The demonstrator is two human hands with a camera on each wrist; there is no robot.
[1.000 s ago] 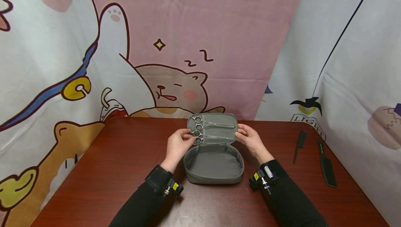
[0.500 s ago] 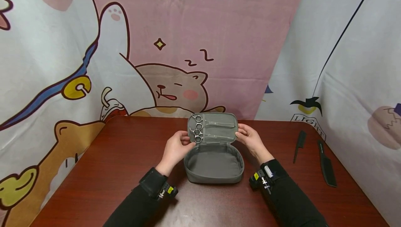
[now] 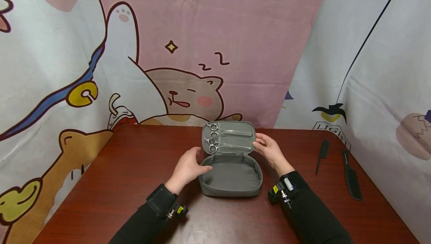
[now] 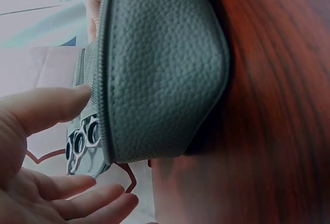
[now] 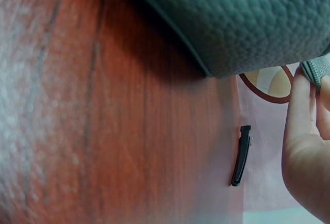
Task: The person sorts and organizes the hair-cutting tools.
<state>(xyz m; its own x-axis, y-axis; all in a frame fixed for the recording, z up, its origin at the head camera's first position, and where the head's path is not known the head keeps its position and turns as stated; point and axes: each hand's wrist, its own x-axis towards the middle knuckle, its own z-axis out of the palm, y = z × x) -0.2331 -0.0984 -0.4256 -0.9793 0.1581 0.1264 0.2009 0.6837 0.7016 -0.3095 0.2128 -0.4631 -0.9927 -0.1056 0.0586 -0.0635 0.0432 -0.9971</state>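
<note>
A grey textured zip case [image 3: 230,193] stands unzipped on the table. Its lid [image 3: 235,147] is raised at the back, with clear pockets inside. Several scissors [image 3: 213,138] show their metal finger rings at the lid's left side. My left hand [image 3: 188,167] is at the case's left side, thumb stretched out over the rim and other fingers apart. In the left wrist view, nothing is between that thumb and the fingers [image 4: 98,203]. My right hand [image 3: 271,150] pinches the lid's right edge between thumb and fingers. The case's bottom compartment holds nothing visible.
Two black combs lie on the right: a narrow tailed comb [image 3: 322,154] and a wider comb [image 3: 352,178]. A slim black clip-like thing [image 5: 241,155] shows near the table's far edge. The brown table [image 3: 144,154] ends at a printed curtain [image 3: 256,49].
My left hand has let go of the lid's left edge and moved down and toward me, to the rim of the case. My right hand stays on the lid.
</note>
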